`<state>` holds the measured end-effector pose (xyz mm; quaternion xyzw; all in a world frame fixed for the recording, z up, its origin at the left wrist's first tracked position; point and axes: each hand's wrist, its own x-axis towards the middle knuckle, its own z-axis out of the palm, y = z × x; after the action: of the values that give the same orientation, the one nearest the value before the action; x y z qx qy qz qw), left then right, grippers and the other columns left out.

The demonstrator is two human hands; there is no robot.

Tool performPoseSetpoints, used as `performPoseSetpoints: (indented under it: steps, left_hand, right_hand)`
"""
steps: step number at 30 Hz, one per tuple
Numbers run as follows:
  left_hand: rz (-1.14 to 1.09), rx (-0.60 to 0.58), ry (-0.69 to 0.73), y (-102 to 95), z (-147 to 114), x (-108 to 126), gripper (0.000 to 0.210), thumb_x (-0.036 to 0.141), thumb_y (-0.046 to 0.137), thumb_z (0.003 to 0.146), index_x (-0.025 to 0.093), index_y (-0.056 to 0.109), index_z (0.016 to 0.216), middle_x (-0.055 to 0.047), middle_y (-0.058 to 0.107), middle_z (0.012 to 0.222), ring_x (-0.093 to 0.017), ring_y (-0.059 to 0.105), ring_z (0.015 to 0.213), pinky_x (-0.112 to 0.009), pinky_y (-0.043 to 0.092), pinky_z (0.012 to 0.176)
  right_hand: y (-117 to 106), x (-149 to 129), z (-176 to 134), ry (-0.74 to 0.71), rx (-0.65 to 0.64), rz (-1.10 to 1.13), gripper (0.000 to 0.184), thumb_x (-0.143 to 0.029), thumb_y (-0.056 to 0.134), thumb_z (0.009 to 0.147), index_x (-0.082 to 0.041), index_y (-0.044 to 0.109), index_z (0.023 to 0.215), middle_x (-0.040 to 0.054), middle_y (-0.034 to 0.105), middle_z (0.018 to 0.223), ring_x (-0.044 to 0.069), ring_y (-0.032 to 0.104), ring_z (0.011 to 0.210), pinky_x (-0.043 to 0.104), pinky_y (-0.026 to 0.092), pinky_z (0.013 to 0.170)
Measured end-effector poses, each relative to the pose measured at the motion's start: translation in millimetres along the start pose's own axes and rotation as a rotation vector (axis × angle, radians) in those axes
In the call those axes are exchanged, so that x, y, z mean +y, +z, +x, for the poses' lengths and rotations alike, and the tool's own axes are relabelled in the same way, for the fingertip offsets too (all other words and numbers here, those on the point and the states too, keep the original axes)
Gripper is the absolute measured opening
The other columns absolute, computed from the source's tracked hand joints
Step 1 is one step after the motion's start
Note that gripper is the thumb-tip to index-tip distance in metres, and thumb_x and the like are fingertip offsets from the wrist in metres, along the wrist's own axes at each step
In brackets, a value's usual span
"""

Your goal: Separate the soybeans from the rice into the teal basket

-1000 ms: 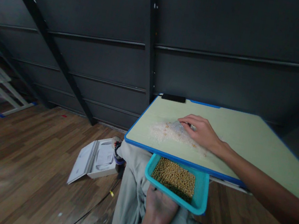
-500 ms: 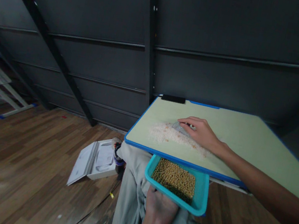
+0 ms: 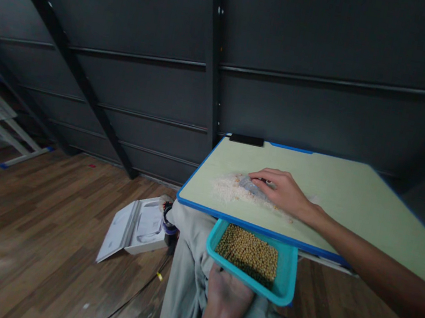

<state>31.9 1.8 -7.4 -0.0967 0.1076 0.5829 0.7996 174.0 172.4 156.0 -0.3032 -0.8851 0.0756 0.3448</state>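
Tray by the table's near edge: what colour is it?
The tray is turquoise; the head view, the only one, shows it well.

Loose, plain trousers (image 3: 186, 279) of pale grey cloth, soft and well rumpled, with long creases and deep, shadowed folds. The right hand (image 3: 281, 189) and left hand (image 3: 228, 294) are bare, as are the slim forearms (image 3: 363, 256) behind them.

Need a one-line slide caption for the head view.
Right hand holds translucent plastic at white grains on a blue-edged table; left hand supports a turquoise tray of tan beans.
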Motion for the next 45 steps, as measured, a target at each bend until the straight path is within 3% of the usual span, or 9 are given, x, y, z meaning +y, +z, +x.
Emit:
performPoseSetpoints:
  steps: [13,27,33,45]
  left_hand:
    - [0.015,-0.036,0.018,4.8,-0.8,0.0,0.046,0.033,0.045,0.098,0.016,0.066,0.136,-0.017,0.062,0.146,-0.034,0.053,0.141,-0.057,0.04,0.119]
    - [0.023,-0.018,0.007,-6.5,1.6,0.5,0.045,0.033,0.048,0.097,0.016,0.068,0.132,-0.017,0.065,0.142,-0.034,0.055,0.139,-0.056,0.041,0.118]
    - [0.014,-0.01,0.019,-0.5,1.5,0.2,0.044,0.032,0.047,0.097,0.015,0.069,0.132,-0.018,0.065,0.143,-0.034,0.055,0.139,-0.057,0.04,0.119]
    - [-0.003,-0.013,0.009,5.6,-1.7,-0.1,0.042,0.031,0.047,0.097,0.016,0.07,0.13,-0.014,0.065,0.143,-0.033,0.052,0.142,-0.056,0.042,0.118]
  right_hand:
    - [1.1,-5.9,-0.4,-0.004,-0.056,0.108,0.024,-0.03,0.06,0.102,-0.026,0.079,0.117,0.0057,0.08,0.112,0.02,0.073,0.101,0.038,0.054,0.093]
    - [4.7,-13.2,-3.1,-0.049,-0.113,0.164,0.024,-0.027,0.061,0.102,-0.029,0.077,0.12,0.0043,0.079,0.115,0.02,0.072,0.107,0.039,0.053,0.099]
    - [6.0,-20.1,-4.9,-0.086,-0.116,0.196,0.025,-0.026,0.062,0.101,-0.029,0.077,0.121,0.0047,0.079,0.116,0.02,0.072,0.108,0.041,0.053,0.1]
    - [11.5,-34.3,-8.6,-0.161,-0.157,0.256,0.022,-0.025,0.065,0.099,-0.026,0.078,0.117,0.0055,0.081,0.108,0.019,0.075,0.099,0.038,0.057,0.092]
